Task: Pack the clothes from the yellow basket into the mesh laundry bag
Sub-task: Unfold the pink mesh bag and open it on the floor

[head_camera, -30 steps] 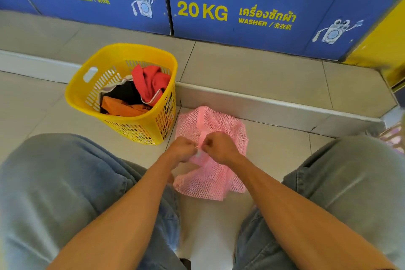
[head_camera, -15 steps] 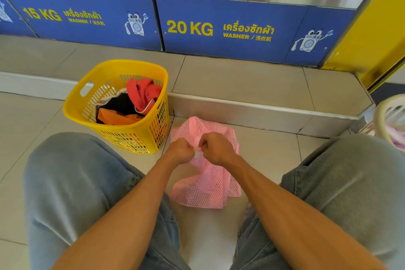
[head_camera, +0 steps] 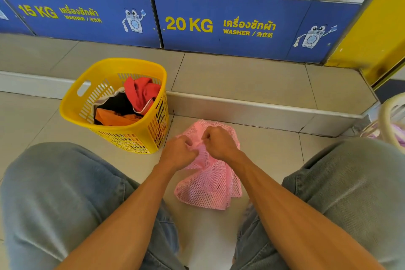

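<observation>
Item: pink mesh laundry bag (head_camera: 208, 184), held over the floor between the knees, mouth not yet opened.

Both hands closed on the bag's gathered top: left hand (head_camera: 178, 152) and right hand (head_camera: 219, 143) almost touching, pinching mesh. Yellow basket (head_camera: 72, 105) stands just left of the bag, holding red, black and orange clothes (head_camera: 131, 103). Advised: find the opening's two edges, draw them apart wide, and keep the mouth facing the basket for short transfers.
</observation>
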`<action>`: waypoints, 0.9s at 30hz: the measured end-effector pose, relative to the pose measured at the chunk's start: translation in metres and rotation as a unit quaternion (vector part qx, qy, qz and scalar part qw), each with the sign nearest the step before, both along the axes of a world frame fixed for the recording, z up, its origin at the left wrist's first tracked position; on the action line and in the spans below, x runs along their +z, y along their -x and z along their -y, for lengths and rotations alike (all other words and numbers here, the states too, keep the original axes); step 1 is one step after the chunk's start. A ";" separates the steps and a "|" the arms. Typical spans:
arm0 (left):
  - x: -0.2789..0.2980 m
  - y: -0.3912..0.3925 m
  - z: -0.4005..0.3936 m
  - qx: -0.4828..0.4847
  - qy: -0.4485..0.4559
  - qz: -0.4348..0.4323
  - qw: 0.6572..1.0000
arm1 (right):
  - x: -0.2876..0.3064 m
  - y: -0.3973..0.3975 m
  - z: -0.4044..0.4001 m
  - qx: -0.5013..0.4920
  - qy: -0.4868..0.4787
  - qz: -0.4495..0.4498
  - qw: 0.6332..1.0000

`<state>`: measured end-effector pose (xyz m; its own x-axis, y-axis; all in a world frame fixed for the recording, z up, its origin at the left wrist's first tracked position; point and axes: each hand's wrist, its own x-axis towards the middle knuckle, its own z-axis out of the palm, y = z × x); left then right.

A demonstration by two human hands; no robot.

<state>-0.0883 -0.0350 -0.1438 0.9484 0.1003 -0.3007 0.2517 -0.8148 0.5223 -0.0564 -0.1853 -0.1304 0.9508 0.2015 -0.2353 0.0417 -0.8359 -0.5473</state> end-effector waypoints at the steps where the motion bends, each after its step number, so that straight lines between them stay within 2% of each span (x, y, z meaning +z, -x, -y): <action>1: 0.002 0.000 0.002 -0.007 0.008 0.023 1.000 | 0.002 0.000 -0.005 0.012 -0.007 -0.012 1.000; 4: 0.002 0.003 0.002 -0.007 -0.014 0.056 0.998 | 0.006 -0.002 -0.014 0.034 -0.025 -0.030 0.999; 6: 0.001 0.004 -0.001 -0.004 -0.032 0.046 0.998 | 0.007 -0.004 -0.016 0.041 -0.024 -0.032 0.998; 9: 0.005 0.003 -0.005 -0.034 -0.069 -0.028 0.997 | 0.007 -0.009 -0.016 0.027 0.002 -0.020 0.999; 12: 0.006 0.009 -0.009 -0.071 -0.118 -0.122 0.983 | 0.014 -0.016 -0.007 -0.032 -0.007 -0.017 0.999; 16: -0.009 0.023 -0.020 -0.037 -0.172 -0.196 0.965 | 0.023 -0.022 0.001 -0.085 -0.024 -0.009 0.996; 18: -0.010 0.019 -0.017 -0.019 -0.152 -0.168 0.974 | 0.023 -0.021 -0.003 -0.077 -0.038 -0.007 0.996; 20: -0.005 0.011 -0.009 -0.013 -0.078 -0.076 0.994 | 0.021 -0.021 -0.007 -0.055 -0.058 -0.015 0.997; 22: 0.006 0.003 0.002 0.011 -0.003 0.018 1.000 | 0.019 -0.020 -0.011 -0.030 -0.069 -0.027 0.997; 24: 0.012 -0.004 0.007 0.030 0.005 0.079 0.996 | 0.020 -0.018 -0.014 -0.016 -0.079 -0.034 0.996; 27: 0.013 -0.011 0.004 0.029 -0.017 0.066 0.997 | 0.025 -0.018 -0.011 -0.018 -0.068 -0.025 0.997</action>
